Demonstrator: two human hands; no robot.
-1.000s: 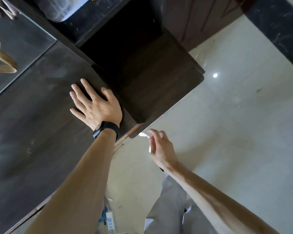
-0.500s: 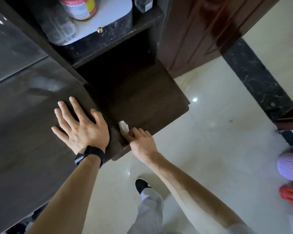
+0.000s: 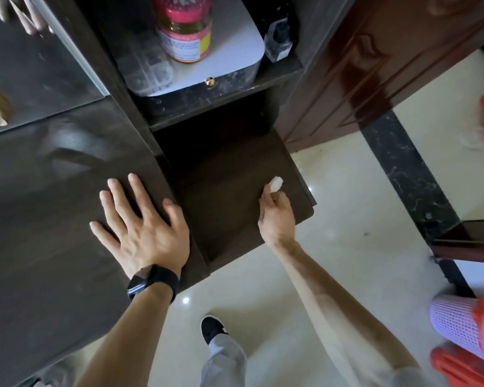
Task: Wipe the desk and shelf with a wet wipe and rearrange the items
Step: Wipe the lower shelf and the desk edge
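My left hand lies flat with fingers spread on the dark wooden desk, near its right front corner. My right hand pinches a small white wet wipe and presses it on the lower dark shelf, close to that shelf's right edge. The upper shelf carries a white box with a pink-lidded jar, a clear plastic organiser and a small glass bottle.
A glass panel covers the back left of the desk. A brown wooden door stands right of the shelves. On the pale tiled floor at the right are a lilac basket and orange plastic items.
My right hand slid the wipe from the shelf's front left corner across to its right side. The view tilted up, showing more of the upper shelf. My left hand stays flat on the desk.
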